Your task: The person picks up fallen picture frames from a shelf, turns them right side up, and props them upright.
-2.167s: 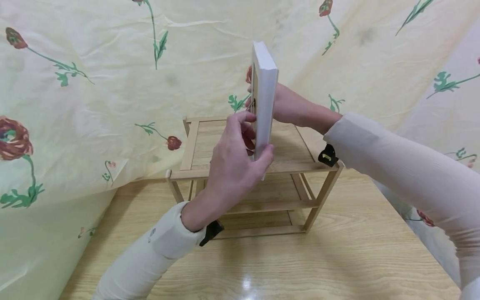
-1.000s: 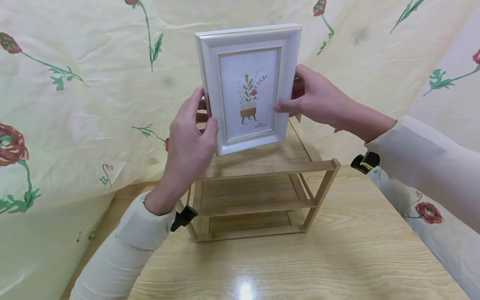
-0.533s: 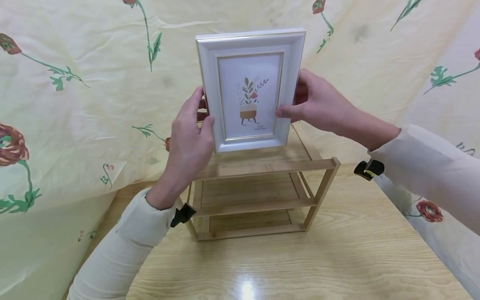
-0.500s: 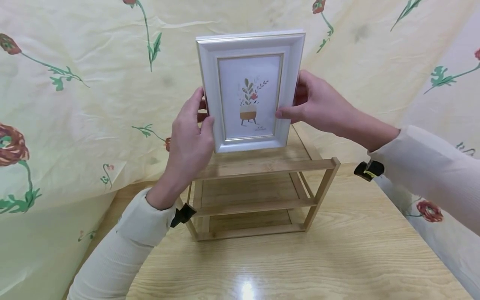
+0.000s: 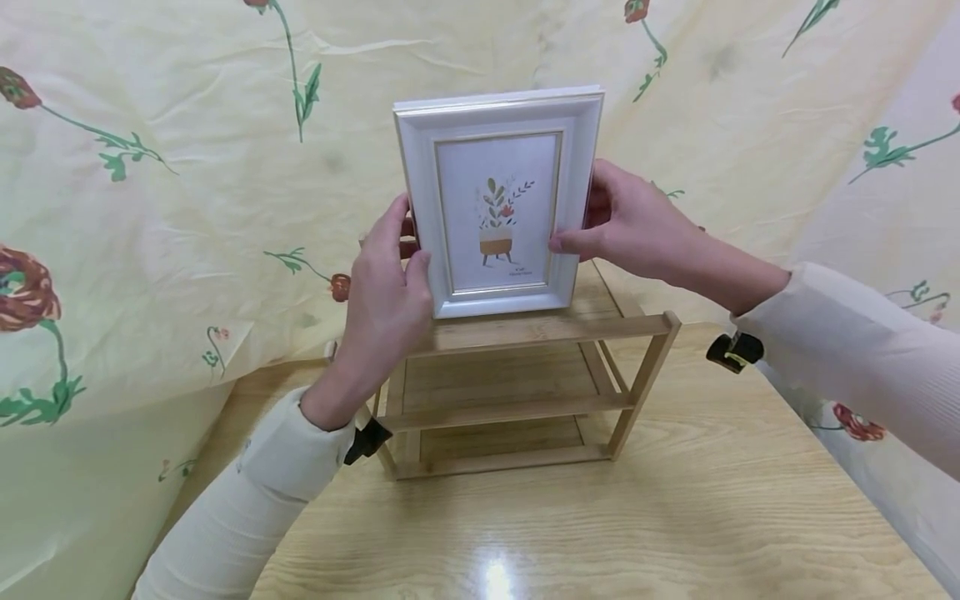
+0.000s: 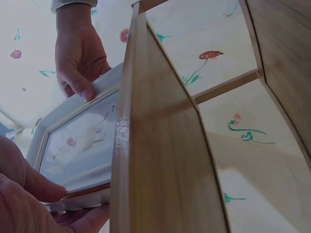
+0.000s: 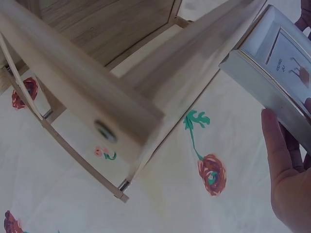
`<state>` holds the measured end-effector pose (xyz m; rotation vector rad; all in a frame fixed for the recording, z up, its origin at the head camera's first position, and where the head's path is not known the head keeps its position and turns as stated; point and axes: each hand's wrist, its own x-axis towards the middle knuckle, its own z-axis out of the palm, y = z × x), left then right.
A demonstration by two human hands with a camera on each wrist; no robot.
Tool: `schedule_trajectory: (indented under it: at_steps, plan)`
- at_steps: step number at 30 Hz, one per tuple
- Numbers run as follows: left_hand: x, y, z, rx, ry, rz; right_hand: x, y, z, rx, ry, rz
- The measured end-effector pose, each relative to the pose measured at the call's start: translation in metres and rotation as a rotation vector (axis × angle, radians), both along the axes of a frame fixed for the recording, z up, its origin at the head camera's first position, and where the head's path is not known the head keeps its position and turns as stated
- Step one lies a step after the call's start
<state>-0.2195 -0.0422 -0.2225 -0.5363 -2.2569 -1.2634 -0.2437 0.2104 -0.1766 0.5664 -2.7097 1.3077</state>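
Note:
Upright between both hands is a white picture frame with a thin gold inner edge, its front facing me. Its print shows a potted plant on a stand. My left hand grips the left side, thumb along the edge and fingers behind. On the opposite side my right hand holds it, thumb on the front and the other fingers hidden at the back. The frame's lower edge is close over the top board of a wooden shelf rack. In the left wrist view the picture frame meets the shelf's front rail.
The three-tier rack stands on a light wood-grain surface. Behind and at both sides hangs a cream sheet printed with red flowers. Lower shelf boards lie beneath the top one.
Earlier the picture frame was held edge-on; it has since been turned to face me. Over the last half second both hands have lowered it slightly toward the rack's top board.

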Motion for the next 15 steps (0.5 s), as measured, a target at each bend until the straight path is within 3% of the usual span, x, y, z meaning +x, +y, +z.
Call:
schedule_trajectory:
  at_steps: [15]
  plan:
    - [-0.0002,0.0029,-0.0085,-0.04,0.048,0.013,-0.0003,-0.0008,-0.0032,-0.023,-0.066,0.047]
